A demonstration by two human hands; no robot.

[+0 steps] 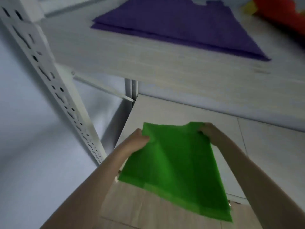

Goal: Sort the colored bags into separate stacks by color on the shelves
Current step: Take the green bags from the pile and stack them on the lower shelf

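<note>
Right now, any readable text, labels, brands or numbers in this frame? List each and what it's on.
None readable.
green bag, gripped at its top corners by the left hand and right hand: plain, no print visible.
purple bags on the upper shelf: plain.
red item and yellow item at the top right: too blurred to tell.
white perforated upright: holes only, no markings.

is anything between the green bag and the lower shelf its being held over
Nothing visible. The left hand and right hand grip the green bag by its far corners over the lower shelf, whose visible surface is bare. The purple bags lie on the upper shelf, out of the way.
</note>
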